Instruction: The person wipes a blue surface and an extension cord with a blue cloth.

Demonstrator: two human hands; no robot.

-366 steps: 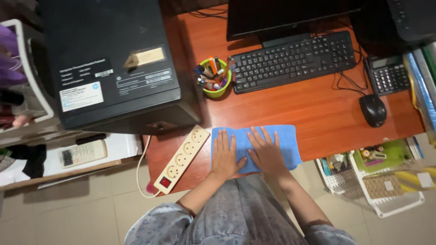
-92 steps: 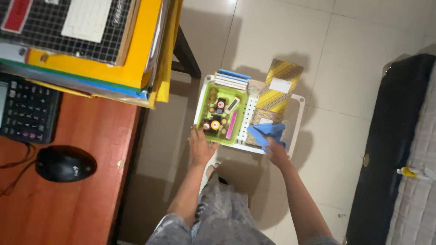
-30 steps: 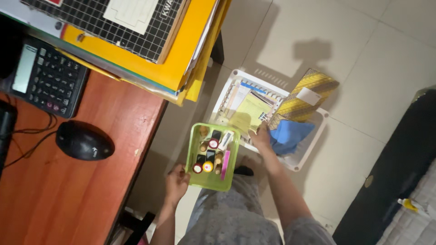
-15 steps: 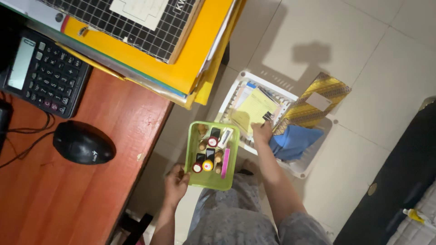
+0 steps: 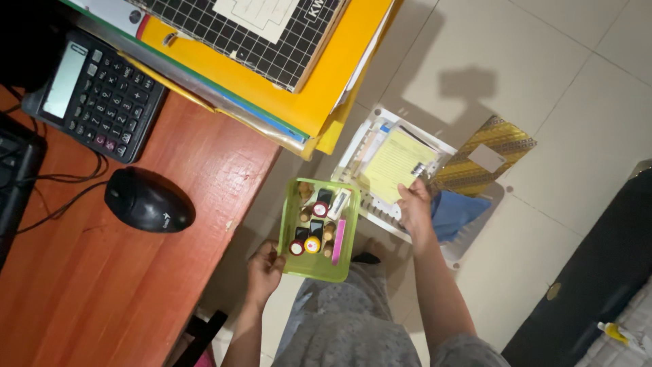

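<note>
Green tray of small bottles: still gripped at its near corner by the left hand, long axis pointing toward the white basket, where the right hand now closes on yellow papers, blue cloth released beside it.

A black computer mouse lies on the reddish wooden desk, its cable running left. Beyond it sits a dark calculator, beside a stack of yellow folders topped by a black gridded cutting mat. The floor is pale tile.
</note>
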